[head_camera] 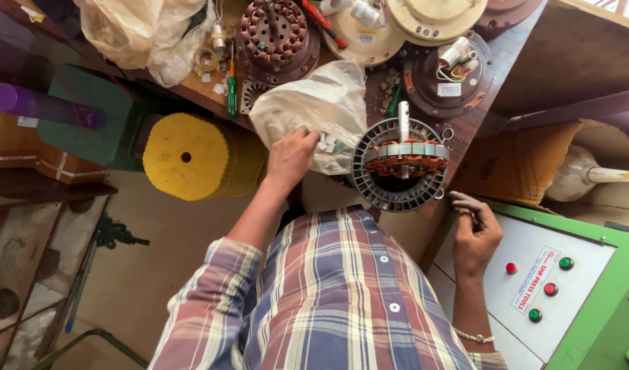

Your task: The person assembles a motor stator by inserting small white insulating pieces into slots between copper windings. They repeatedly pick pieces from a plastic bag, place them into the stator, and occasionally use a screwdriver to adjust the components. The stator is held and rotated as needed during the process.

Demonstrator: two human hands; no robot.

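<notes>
Plaid shirt (328, 294): blue, red and cream checks fill the bottom of the view, closest to the camera.
Right hand (473, 233): loosely curled, fingertips dark with grime, holding nothing; it rests at the edge of the control panel, just right of the motor core.
Control panel (534, 274): white plate in a green frame, with red and green round buttons.
Left hand (290, 156): reaches forward, fingers pinched narrow on small white pieces (326, 144) at the mouth of the plastic bag.
Plastic bag (321, 103): thin, milky, crumpled, lying on the bench just left of the motor core and touching it.
Motor core (398, 163): round grey slotted ring with copper windings and an upright shaft, at the near edge of the bench, between the two hands.
Yellow drum (191, 156): round, with a centre hole, left of the bag.
Green screwdriver (231, 89): lies on the bench beyond the drum.
Bench back (520, 48): a second wound core (276, 31) and round motor covers (438, 17) sit farthest away.
</notes>
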